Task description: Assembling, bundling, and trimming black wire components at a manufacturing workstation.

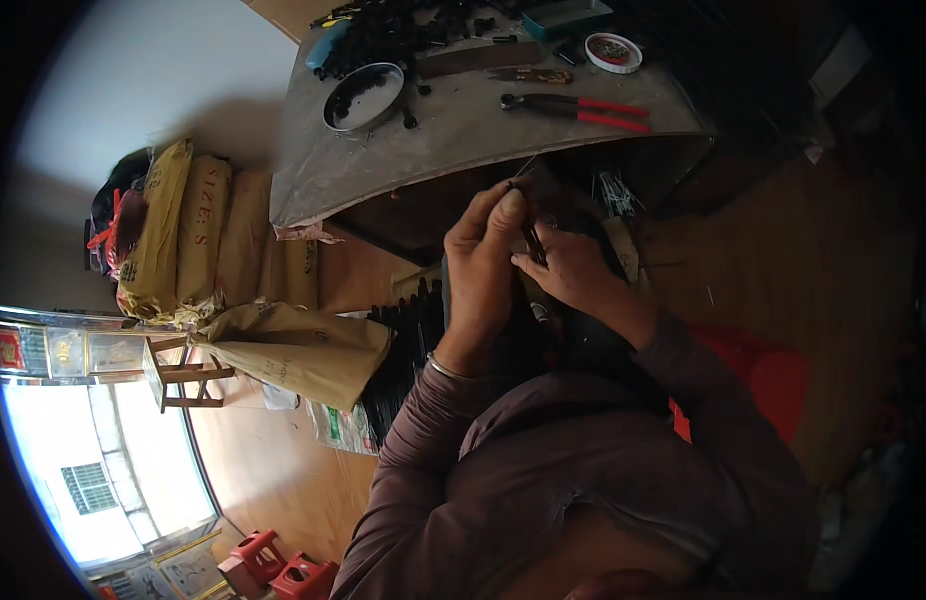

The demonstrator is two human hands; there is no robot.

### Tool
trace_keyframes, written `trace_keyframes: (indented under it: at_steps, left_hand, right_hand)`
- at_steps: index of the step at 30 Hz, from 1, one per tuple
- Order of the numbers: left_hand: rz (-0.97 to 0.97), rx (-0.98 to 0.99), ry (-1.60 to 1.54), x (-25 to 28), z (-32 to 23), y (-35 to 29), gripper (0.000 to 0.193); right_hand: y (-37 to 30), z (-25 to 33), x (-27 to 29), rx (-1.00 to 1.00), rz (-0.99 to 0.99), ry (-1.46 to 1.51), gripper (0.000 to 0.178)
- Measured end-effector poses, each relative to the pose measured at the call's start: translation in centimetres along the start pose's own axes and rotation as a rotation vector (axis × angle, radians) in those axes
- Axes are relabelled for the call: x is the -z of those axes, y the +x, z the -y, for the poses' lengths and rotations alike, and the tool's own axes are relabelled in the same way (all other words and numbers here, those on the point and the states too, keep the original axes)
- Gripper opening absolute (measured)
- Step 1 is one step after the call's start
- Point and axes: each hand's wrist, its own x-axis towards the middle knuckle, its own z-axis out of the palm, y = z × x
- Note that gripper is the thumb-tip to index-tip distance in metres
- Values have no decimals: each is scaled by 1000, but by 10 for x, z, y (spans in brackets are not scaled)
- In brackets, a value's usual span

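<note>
My left hand [486,245] is raised before the bench's front edge, thumb pressed on the bent index finger. A small dark piece shows at its fingertips, and thin pale wires [526,166] stick up from there. My right hand [580,268] is just beside it, slightly lower, its fingers closed around a slim dark rod [535,242]. The rod runs up toward the left hand; whether it joins the piece there is hidden by the fingers. On the bench [453,150] above lie pliers with red handles [583,112].
On the bench are a round pan [365,98], a pile of small black parts [398,38], a knife-like tool [530,75] and a white lid with small bits [614,53]. Pale rods [615,193] sit under it. Black rods [408,345] and sacks [208,235] are at left, a red stool [758,380] at right.
</note>
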Motion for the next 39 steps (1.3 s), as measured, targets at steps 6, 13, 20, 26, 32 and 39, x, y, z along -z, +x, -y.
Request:
trace_keyframes:
  at_steps: [6,13,20,26,32,39]
  left_hand:
    - [177,141,-28,26,-23,12,24]
    - [272,60,7,33,-21,12,15]
    - [197,-3,66,32,-3,15,17]
    - [389,93,-291,36,5,28,23]
    - [413,44,-136,24,-6,29,22]
    - [107,38,-142,10,-3,18,14]
  right_hand:
    - [3,30,39,-4,-23,288,39]
    - [11,32,44,57,-54,730,25]
    - [13,39,53,-26,-12,965,19]
    - [23,24,66,46,294,1064,18]
    - [13,33,55,-24,2,963,12]
    - [14,50,41,-122,-72,907,9]
